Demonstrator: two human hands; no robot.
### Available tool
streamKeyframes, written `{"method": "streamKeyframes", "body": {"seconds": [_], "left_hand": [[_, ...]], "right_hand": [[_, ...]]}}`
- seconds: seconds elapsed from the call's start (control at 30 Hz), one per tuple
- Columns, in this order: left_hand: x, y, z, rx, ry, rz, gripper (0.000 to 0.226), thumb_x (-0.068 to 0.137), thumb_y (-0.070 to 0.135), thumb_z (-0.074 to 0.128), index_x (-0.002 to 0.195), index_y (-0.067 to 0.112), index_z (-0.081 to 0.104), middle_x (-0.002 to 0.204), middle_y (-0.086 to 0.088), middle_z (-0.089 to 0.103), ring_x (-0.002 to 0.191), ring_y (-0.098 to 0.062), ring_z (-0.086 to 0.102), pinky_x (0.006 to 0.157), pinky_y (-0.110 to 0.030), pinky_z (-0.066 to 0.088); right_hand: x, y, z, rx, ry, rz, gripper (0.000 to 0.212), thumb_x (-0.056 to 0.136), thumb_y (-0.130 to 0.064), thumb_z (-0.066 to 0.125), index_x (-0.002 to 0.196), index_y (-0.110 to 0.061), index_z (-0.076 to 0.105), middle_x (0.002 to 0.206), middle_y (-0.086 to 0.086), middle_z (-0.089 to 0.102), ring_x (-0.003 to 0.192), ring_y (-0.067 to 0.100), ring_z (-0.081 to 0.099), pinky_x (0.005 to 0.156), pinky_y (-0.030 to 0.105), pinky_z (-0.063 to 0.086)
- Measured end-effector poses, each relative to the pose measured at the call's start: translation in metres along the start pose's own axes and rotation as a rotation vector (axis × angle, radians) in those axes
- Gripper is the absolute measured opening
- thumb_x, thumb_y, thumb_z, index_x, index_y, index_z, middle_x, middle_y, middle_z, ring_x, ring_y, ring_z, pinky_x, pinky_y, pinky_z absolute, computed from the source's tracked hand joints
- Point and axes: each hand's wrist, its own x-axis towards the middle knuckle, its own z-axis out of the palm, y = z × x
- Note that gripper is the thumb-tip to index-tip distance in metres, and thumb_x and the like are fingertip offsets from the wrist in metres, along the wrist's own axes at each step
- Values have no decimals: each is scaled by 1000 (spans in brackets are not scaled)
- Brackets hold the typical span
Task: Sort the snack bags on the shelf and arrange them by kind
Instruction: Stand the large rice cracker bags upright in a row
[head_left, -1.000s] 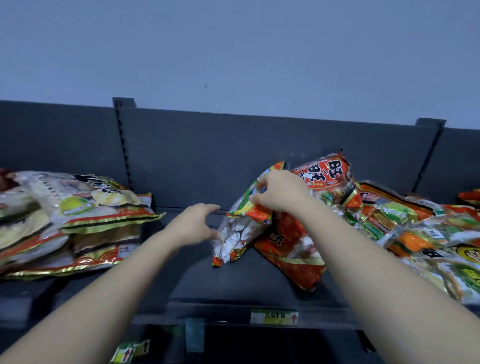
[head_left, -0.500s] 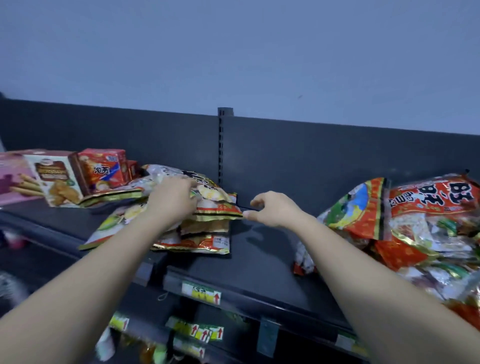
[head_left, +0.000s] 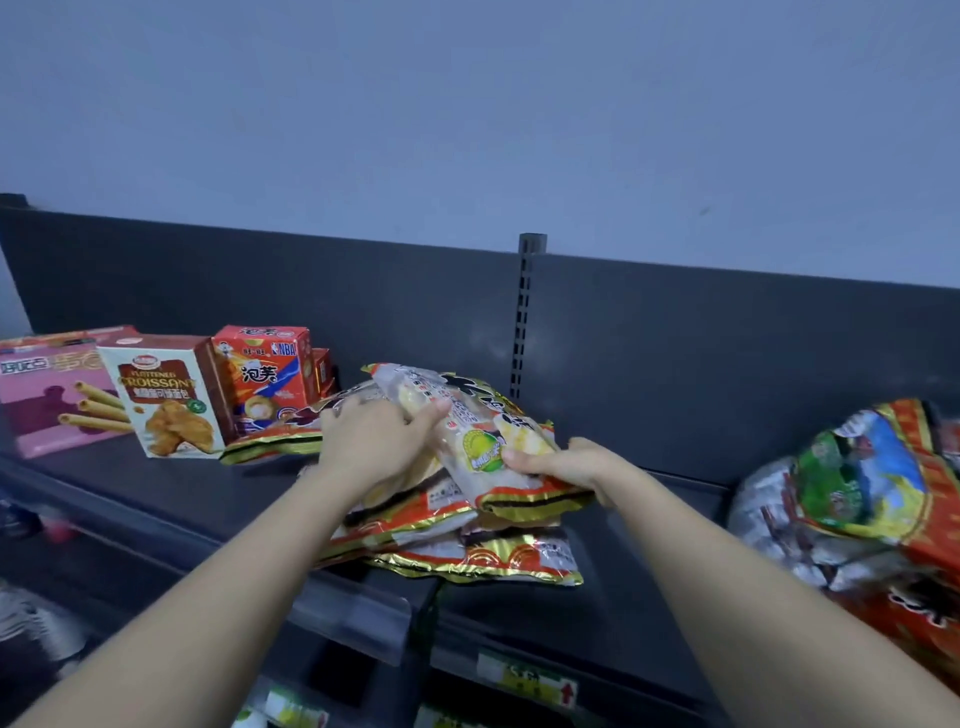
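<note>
Beside bare shelf (head_left: 639, 582), left hand (head_left: 369, 441) and right hand (head_left: 566, 465) curl fingers (head_left: 426, 415) round the top bag (head_left: 467, 421).

Bare shelf (head_left: 608, 603) lies between bag stack (head_left: 467, 564) and heap (head_left: 857, 519).

At the left I see three boxes touching side by side: a pink wafer roll box (head_left: 52, 395), a croissant box (head_left: 166, 400) and a red puff box (head_left: 265, 374). A slotted upright (head_left: 524, 322) stands behind, and a price label (head_left: 524, 680) with a red arrow sits low.
</note>
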Motion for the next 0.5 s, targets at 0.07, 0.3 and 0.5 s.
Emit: {"method": "streamKeyframes", "body": {"seconds": [0.07, 0.3, 0.5], "left_hand": [[7, 1, 2, -31, -2, -35, 82, 84, 79, 8, 70, 21, 65, 104, -8, 67, 122, -29, 43, 104, -49, 27], [28, 13, 1, -449, 49, 16, 37, 84, 56, 59, 73, 20, 59, 79, 3, 63, 89, -21, 60, 88, -37, 43], [27, 38, -5, -1118, 118, -18, 37, 83, 11, 70, 119, 17, 62, 108, -1, 65, 98, -19, 64, 86, -37, 55]], "right_hand": [[8, 1, 1, 39, 5, 23, 112, 64, -60, 80, 147, -5, 29, 148, 9, 40, 127, 24, 48, 86, 29, 41], [22, 15, 0, 340, 97, -147, 39, 67, -38, 86, 83, -14, 59, 87, 3, 70, 79, 19, 64, 65, 27, 48], [11, -2, -23, 377, 226, -169, 80, 78, -52, 74, 138, -11, 43, 138, 7, 52, 124, 26, 51, 99, 37, 43]]}}
